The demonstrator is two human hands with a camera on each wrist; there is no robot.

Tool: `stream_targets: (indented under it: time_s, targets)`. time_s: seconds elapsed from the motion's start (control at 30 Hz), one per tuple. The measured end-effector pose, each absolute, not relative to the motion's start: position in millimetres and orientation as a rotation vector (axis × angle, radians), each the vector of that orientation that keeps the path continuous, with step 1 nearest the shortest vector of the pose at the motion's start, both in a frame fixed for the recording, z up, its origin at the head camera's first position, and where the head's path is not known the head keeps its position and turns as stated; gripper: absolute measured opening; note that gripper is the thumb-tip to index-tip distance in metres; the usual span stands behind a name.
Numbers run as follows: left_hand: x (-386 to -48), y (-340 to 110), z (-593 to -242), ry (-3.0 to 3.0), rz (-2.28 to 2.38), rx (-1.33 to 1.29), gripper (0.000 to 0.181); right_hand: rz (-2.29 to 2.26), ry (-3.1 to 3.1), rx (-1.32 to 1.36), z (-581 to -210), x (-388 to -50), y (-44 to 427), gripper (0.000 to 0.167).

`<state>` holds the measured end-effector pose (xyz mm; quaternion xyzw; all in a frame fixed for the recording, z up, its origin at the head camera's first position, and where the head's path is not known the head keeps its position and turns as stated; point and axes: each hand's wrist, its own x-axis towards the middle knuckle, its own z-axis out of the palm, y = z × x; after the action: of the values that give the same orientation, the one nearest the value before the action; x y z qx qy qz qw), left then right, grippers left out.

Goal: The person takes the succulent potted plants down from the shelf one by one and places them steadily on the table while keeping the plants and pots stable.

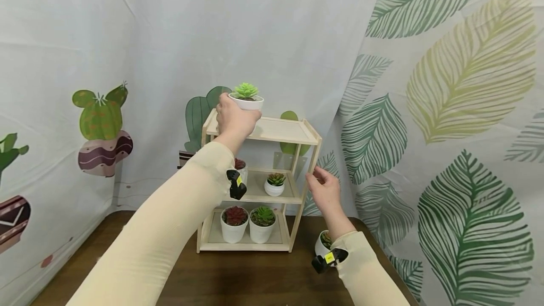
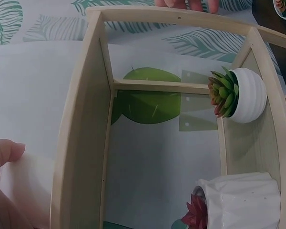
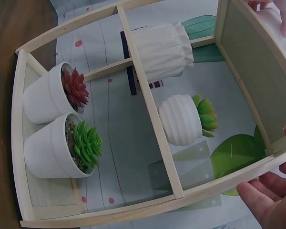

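My left hand (image 1: 235, 116) grips a white pot (image 1: 251, 104) with a bright green succulent, above the left part of the small wooden shelf's (image 1: 276, 129) top tier. My right hand (image 1: 326, 192) holds the shelf's right front post, fingers and thumb on either side of it in the right wrist view. On the middle tier stand a small ribbed pot (image 2: 250, 95) with a green-red succulent and a larger white fluted pot (image 3: 162, 50) with a red plant. A red succulent pot (image 1: 233, 233) and a green succulent pot (image 1: 261, 233) stand together on the bottom tier.
Another white potted succulent (image 1: 321, 244) stands on the brown table (image 1: 238, 277) to the right of the shelf, partly hidden by my right wrist. Behind hangs a cloth (image 1: 170, 37) printed with cacti and leaves.
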<state>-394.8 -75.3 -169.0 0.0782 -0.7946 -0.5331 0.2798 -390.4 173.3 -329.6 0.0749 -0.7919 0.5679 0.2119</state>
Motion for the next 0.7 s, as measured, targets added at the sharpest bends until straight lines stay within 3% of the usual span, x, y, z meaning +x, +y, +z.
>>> stream_targets:
  time_s: [0.7]
  targets:
    - [-394.0,-74.8,-170.6,-2.127,-1.408,0.196,0.098,1.594,-2.217,0.19,-327.1,-387.0,173.5,0.053]
